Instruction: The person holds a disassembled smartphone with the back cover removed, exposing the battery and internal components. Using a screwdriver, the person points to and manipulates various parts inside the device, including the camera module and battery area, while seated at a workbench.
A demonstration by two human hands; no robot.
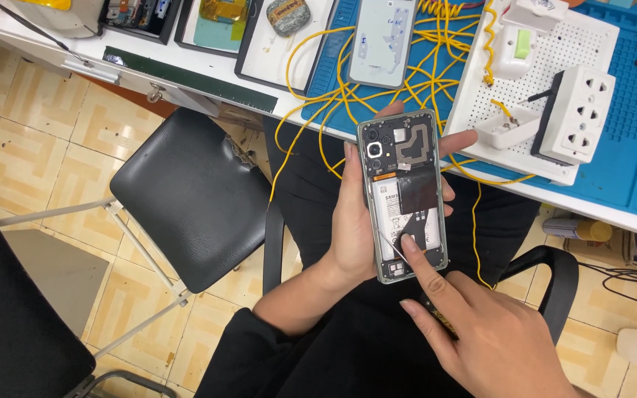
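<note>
The left hand (352,228) is grasping an opened phone (405,195), back cover off, above the lap just before the bench (186,74). The right hand (481,332) is clenching a thin metal tool (392,247) against the phone's lower end, index finger pressing there.

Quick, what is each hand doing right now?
Left hand: closed around the opened phone, holding it up.
Right hand: holding a thin tool, forefinger pressing on the phone's lower part.
</note>
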